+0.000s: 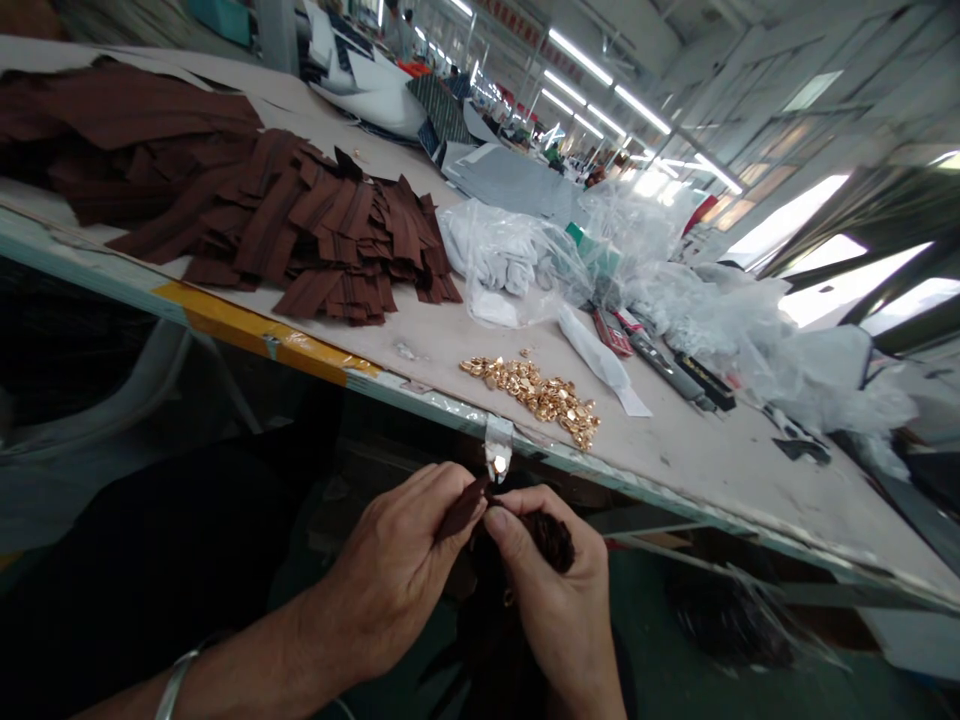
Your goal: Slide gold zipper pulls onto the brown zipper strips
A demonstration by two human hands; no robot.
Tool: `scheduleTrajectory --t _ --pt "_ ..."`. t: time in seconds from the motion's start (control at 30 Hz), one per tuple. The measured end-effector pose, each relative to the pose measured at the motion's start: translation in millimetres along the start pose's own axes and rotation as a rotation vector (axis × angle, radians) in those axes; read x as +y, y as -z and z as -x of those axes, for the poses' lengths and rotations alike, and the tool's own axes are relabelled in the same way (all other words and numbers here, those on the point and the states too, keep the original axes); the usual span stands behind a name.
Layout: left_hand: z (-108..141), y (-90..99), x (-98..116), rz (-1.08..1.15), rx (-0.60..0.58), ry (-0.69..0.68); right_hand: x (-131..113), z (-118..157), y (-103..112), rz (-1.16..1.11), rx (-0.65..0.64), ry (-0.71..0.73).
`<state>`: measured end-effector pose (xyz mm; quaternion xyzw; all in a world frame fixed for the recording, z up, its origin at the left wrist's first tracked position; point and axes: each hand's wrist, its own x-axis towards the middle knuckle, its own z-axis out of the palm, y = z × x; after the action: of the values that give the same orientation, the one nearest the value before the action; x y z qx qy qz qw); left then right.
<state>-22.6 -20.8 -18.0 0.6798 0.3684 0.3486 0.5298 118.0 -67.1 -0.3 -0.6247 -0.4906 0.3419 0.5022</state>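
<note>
Left hand [405, 560] and right hand [574, 585] pinch a brown strip [459, 510] slanting up toward the bracket [498, 440] on the near table edge [637, 482].

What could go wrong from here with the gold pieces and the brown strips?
The loose gold pieces lie near the edge of the table, so a bump might scatter some. The held strip, pinched in the left grip, sits close to the edge fitting and could perhaps snag there. The heap of strips also lies near the edge and might slide.
</note>
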Motion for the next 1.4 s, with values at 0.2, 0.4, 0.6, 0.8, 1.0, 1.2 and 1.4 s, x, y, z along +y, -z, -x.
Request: scheduleTrajectory --t 0.2,0.4,0.6,0.8,1.0,1.2,1.4 --pt "-2.6 2.4 -4.1 -0.020 0.026 -0.011 4.5 1.5 7.7 0.256 -0.048 0.189" --pt "-9.1 0.7 -2.2 0.554 0.023 0.330 6.3 7.2 2.5 0.455 -0.036 0.607" --pt "-10.0 -2.3 -1.7 0.808 -0.020 0.503 8.2 5.0 -1.9 0.072 0.087 0.178" --pt "-10.7 3.1 0.1 0.853 0.029 0.513 11.3 1.2 -6.9 -0.381 -0.047 -0.150" --pt "-16.0 6.9 5.5 0.798 -0.008 0.533 9.9 -5.6 -6.1 -0.687 -0.104 -0.373" --pt "-24.2 5.2 6.6 0.799 0.010 0.544 9.8 -12.0 -7.6 -0.783 -0.102 -0.438" --pt "-27.6 3.9 5.2 0.805 0.008 0.559 11.7 -16.4 -11.1 -0.782 -0.109 -0.438"
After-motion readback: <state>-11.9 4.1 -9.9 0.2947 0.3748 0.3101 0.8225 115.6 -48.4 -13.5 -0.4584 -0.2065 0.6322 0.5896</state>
